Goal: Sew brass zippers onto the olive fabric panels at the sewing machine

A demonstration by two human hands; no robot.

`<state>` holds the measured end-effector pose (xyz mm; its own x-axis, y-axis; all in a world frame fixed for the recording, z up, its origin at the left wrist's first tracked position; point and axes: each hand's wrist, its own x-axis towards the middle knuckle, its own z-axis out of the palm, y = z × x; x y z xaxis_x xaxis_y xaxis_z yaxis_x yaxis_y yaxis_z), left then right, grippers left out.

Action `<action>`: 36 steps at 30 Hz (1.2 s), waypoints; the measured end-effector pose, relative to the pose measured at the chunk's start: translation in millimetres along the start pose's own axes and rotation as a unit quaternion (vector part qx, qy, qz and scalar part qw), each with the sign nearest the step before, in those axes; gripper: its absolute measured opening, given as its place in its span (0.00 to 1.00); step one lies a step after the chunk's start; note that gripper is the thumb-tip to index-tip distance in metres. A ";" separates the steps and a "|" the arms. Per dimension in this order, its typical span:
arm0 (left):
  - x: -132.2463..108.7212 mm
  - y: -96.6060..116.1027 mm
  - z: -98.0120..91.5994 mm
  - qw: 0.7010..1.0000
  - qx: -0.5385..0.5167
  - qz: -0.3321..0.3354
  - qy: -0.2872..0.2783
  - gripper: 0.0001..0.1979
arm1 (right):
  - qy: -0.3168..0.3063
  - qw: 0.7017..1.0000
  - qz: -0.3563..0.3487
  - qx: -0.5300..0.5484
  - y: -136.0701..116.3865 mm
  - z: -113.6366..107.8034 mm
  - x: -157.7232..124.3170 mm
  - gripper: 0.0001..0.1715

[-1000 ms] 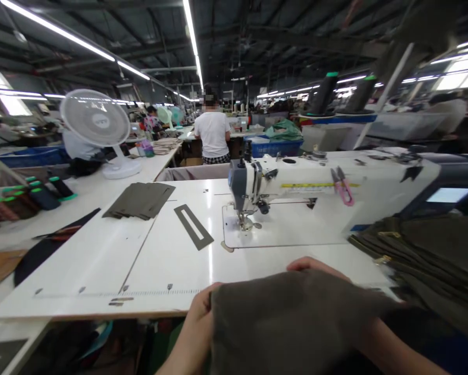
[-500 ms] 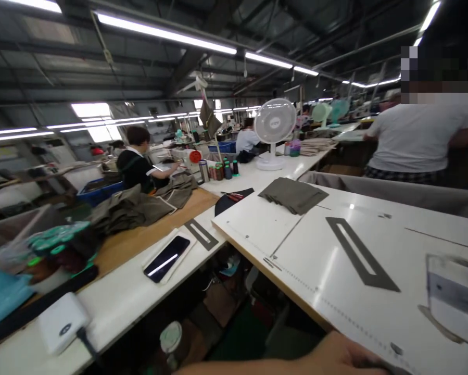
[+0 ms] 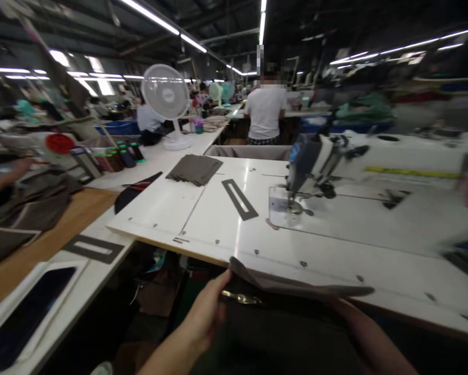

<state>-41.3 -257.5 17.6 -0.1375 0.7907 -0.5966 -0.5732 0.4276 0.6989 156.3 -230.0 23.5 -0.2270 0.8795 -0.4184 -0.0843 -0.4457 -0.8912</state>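
Note:
My left hand (image 3: pixel 206 312) grips the left edge of a dark olive fabric piece (image 3: pixel 292 285) with a brass zipper end, held at the near edge of the white sewing table (image 3: pixel 218 229). Only my right forearm (image 3: pixel 362 338) shows under the fabric; its hand is hidden by the cloth. The sewing machine (image 3: pixel 319 161) stands beyond, its needle area to the right of centre. A grey slotted template (image 3: pixel 239 199) and a stack of olive fabric pieces (image 3: pixel 194 169) lie on the table to the left.
A white fan (image 3: pixel 166 101) and thread cones (image 3: pixel 116 156) stand at the back left. A phone (image 3: pixel 19 312) and another template (image 3: pixel 91 249) lie on the left bench. A person in a white shirt (image 3: pixel 265 112) stands ahead, other workers sit at left.
The view swung left and then back toward the sewing machine. The fabric piece has dropped from the tabletop to the table's near edge, with my left hand still on it.

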 end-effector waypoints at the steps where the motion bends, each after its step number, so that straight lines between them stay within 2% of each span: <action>1: 0.6 0.4 1.1 1.000 0.009 -0.015 0.013 0.15 | 0.001 0.998 0.045 0.035 -0.3 -8.0 -1.4 0.22; 3: -0.5 -0.3 6.1 0.999 0.037 -0.031 0.019 0.13 | -0.012 0.991 0.101 0.092 -0.4 -21.3 -2.8 0.21; 4: -2.1 -1.1 9.7 0.998 0.052 -0.028 0.012 0.13 | -0.014 0.990 0.097 0.101 -0.1 -27.0 -3.6 0.21; 7: -8.7 -2.9 22.7 0.995 0.089 -0.005 -0.047 0.15 | 0.025 0.994 0.029 0.100 2.1 -40.3 -9.6 0.22; 10: -12.9 -3.7 33.7 0.989 0.097 0.010 -0.111 0.17 | 0.075 0.994 -0.028 0.077 5.9 -48.4 -20.5 0.35; 12: -13.8 -4.4 37.2 0.986 0.099 0.020 -0.132 0.18 | 0.098 0.993 -0.061 0.036 9.3 -52.1 -28.2 0.40; 14: -13.3 -5.9 37.4 0.984 0.114 0.027 -0.136 0.19 | 0.123 0.985 -0.115 -0.030 13.0 -55.5 -34.4 0.36; 16: -11.8 -8.4 35.3 0.985 0.125 0.032 -0.117 0.21 | 0.136 0.974 -0.153 -0.098 15.3 -58.4 -38.3 0.25; 18: -9.5 -11.4 32.3 0.987 0.123 0.045 -0.090 0.24 | 0.127 0.969 -0.156 -0.143 14.8 -60.0 -39.7 0.15; 20: -7.1 -14.1 30.0 0.987 0.117 0.083 -0.070 0.24 | 0.100 0.971 -0.141 -0.163 11.2 -59.9 -39.2 0.10; 24: -7.4 -17.5 29.8 0.980 0.105 0.161 -0.047 0.24 | 0.037 0.969 -0.155 -0.189 3.2 -59.1 -34.7 0.12; 29: -20.1 -22.3 31.4 0.984 0.134 0.089 -0.072 0.17 | 0.006 0.954 -0.137 -0.268 5.3 -69.3 -29.5 0.10; 32: -27.5 -23.5 30.4 0.980 0.164 0.063 -0.095 0.15 | 0.011 0.943 -0.138 -0.303 6.2 -75.5 -34.8 0.12; 36: -33.8 -22.2 32.7 0.946 0.271 0.108 -0.141 0.21 | 0.062 0.920 -0.200 -0.332 3.8 -78.1 -48.4 0.12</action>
<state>2.4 -279.4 35.2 0.0600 0.9382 -0.3408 -0.0476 0.3437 0.9379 242.7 -261.2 26.7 -0.1901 0.9817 -0.0144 0.4844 0.0810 -0.8711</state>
